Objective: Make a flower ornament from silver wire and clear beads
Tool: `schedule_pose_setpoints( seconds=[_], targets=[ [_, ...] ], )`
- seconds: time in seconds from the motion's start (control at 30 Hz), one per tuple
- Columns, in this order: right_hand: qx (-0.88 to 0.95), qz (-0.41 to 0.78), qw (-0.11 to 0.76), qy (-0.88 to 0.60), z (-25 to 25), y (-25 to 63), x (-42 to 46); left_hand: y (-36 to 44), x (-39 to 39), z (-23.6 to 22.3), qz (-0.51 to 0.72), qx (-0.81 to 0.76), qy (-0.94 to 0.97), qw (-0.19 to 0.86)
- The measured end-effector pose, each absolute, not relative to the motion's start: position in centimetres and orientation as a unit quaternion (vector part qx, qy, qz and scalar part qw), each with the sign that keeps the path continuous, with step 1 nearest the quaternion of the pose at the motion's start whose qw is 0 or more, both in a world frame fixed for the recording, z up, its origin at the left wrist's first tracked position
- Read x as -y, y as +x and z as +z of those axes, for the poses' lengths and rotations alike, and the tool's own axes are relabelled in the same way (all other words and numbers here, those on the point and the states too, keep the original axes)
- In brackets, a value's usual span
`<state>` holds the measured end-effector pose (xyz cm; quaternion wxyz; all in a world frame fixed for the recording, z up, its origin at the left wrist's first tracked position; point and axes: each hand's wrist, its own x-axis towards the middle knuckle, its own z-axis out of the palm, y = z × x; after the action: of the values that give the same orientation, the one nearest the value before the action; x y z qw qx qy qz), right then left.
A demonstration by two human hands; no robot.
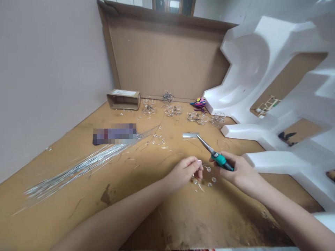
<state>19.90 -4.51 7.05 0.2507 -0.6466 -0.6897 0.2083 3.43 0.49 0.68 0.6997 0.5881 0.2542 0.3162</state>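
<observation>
While the left hand [190, 167] pinches a thin wire [205, 165] between thumb and fingers, the right one [237, 169] is wrapped around the teal and black handles of some pliers [220, 160]. The wire pokes out to the right toward a clear bead [208, 169]; can't tell whether the bead's actually threaded on. Both hands are low over the table [141, 212], right of centre, pretty near each other but not touching.

The pliers aim up and left, jaws looking pressed together, tips right by a small stack of short wires [190, 135]. Can't tell if they touch it. A few loose beads [214, 179] sit just below and between the hands, and more beads [154, 136] are scattered further up the table.

Off to the left there's a big bundle of long wires [86, 165] lying diagonally, its far end next to a dark item [115, 134] that's pixelated out. Further back: a small open box [124, 101], some tangled wire-and-bead pieces [173, 110], and a bright pink, blue and yellow thing [200, 102] by the white foam [251, 66]. Tall cardboard [167, 59] stands behind it all.
</observation>
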Motion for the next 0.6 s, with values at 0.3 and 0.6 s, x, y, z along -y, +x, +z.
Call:
schedule_pose_setpoints(
  seconds=[0.3,0.6],
  targets=[
    [0.615,0.242,0.306,-0.686,6.3,20.8,3.9,3.5,-0.7,0.0,0.328,-0.273,0.602,0.675],
    [0.643,0.352,0.362,-0.575,6.8,17.7,5.1,3.2,-0.6,0.7,0.38,-0.336,0.637,0.58]
  ],
)
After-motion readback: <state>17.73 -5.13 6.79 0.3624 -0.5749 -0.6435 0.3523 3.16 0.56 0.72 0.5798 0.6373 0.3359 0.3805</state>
